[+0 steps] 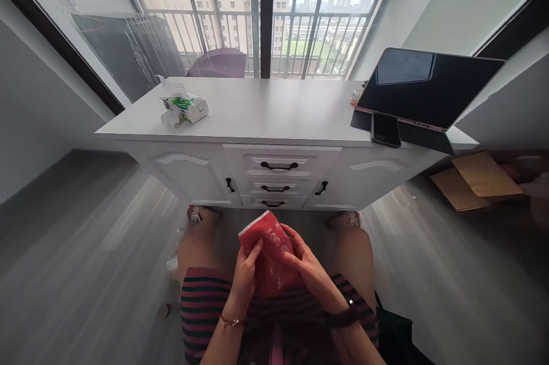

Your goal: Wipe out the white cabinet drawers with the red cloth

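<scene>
Between my two hands, above my lap, is a red bubble-wrap pouch with a pale strip along its upper left edge. My left hand grips its left side, the thumb lying on the front face and the fingers behind. On the right side, my right hand holds the pouch with thumb in front and fingers at the far edge. Whatever may be inside the pouch is hidden. The striped cloth over my lap lies beneath it.
Ahead stands a white cabinet with black handles. On it are a tissue pack, a tablet propped at the right and a phone. Cardboard lies on the right floor; a dark bag is beside my leg.
</scene>
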Tool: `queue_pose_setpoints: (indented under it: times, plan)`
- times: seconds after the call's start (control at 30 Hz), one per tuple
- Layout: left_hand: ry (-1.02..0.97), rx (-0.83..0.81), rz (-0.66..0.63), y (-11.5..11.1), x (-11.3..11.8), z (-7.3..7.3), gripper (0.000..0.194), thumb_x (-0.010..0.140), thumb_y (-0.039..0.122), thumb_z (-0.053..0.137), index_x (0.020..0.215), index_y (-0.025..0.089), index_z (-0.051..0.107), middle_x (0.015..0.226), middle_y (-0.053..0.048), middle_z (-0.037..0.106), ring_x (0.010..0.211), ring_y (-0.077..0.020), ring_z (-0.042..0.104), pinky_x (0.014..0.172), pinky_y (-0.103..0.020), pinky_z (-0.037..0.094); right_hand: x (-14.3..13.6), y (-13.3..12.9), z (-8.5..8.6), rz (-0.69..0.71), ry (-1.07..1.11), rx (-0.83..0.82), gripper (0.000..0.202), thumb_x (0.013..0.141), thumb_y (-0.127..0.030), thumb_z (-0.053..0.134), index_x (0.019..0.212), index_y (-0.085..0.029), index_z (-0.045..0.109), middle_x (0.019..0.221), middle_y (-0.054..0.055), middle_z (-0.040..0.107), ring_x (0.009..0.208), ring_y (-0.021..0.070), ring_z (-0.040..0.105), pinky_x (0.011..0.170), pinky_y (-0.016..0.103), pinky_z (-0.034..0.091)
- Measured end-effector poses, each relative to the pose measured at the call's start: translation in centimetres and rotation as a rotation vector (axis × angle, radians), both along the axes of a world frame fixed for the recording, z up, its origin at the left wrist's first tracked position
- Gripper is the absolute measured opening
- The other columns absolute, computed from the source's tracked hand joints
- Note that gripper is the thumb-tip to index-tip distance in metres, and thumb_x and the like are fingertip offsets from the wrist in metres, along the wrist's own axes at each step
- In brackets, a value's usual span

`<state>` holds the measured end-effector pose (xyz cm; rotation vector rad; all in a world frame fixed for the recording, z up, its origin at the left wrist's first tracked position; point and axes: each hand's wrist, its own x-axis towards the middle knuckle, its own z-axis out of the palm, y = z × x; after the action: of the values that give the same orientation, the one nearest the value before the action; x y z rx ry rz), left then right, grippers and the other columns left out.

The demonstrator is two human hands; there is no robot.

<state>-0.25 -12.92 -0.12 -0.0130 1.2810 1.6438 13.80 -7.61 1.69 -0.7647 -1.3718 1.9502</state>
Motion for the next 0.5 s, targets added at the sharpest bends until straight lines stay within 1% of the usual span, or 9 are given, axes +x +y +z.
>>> queue_pose_setpoints:
  times: [0.1,0.2,0.3,0.4,0.43,0.5]
  plan:
    - [0.117,0.035,-0.073,-0.7,1.7,0.8,0.042,0.067,0.038,0.078,0.101,0.016,0.067,0.098,-0.007,0.074,0.093,-0.0234,0.068,0.085,-0.034,0.051,1.2,-1.2,0.4,-0.068,-0.094,0.064,0.071,0.075,-0.042,0.073,0.138,-0.028,0.044,0.140,0.007,0.051,0.125,0.0254,0.052,0.105,0.043,0.043]
    - [0.180,0.067,-0.051,-1.5,2.7,1.9,0.042,0.067,0.037,0.078,0.101,0.017,0.066,0.096,-0.006,0.073,0.088,-0.0209,0.069,0.082,-0.031,0.052,2.0,-1.5,0.6,-0.087,-0.176,0.177,0.068,0.074,-0.038,0.075,0.135,-0.027,0.049,0.135,0.006,0.055,0.121,0.0250,0.054,0.105,0.043,0.043]
    - [0.130,0.130,-0.019,-2.2,3.1,3.2,0.040,0.063,0.033,0.081,0.098,0.019,0.066,0.093,-0.003,0.074,0.082,-0.0182,0.069,0.078,-0.030,0.053,2.3,-2.0,0.7,-0.191,-0.231,0.236,0.063,0.078,-0.040,0.071,0.135,-0.026,0.050,0.136,0.007,0.055,0.122,0.0257,0.054,0.106,0.044,0.042]
    - [0.026,0.169,-0.012,-2.7,3.1,4.1,0.039,0.058,0.028,0.084,0.091,0.018,0.067,0.088,-0.002,0.074,0.078,-0.0177,0.069,0.075,-0.028,0.054,2.3,-2.7,0.8,-0.301,-0.257,0.291,0.062,0.080,-0.042,0.068,0.136,-0.025,0.049,0.141,0.009,0.049,0.126,0.0264,0.050,0.105,0.044,0.042]
    - [0.007,0.174,-0.018,-2.8,3.2,4.2,0.038,0.057,0.027,0.084,0.090,0.018,0.067,0.086,-0.002,0.074,0.077,-0.0179,0.069,0.074,-0.028,0.054,2.2,-2.9,1.0,-0.308,-0.259,0.324,0.060,0.080,-0.042,0.068,0.135,-0.025,0.050,0.142,0.008,0.049,0.127,0.0265,0.048,0.105,0.044,0.042]
    - [0.001,0.178,-0.030,-3.0,3.2,4.3,0.037,0.057,0.026,0.084,0.089,0.017,0.067,0.083,-0.002,0.074,0.075,-0.0179,0.069,0.072,-0.028,0.054,2.0,-3.4,1.3,-0.249,-0.249,0.361,0.058,0.079,-0.041,0.069,0.132,-0.024,0.053,0.138,0.008,0.052,0.125,0.0261,0.050,0.105,0.042,0.042]
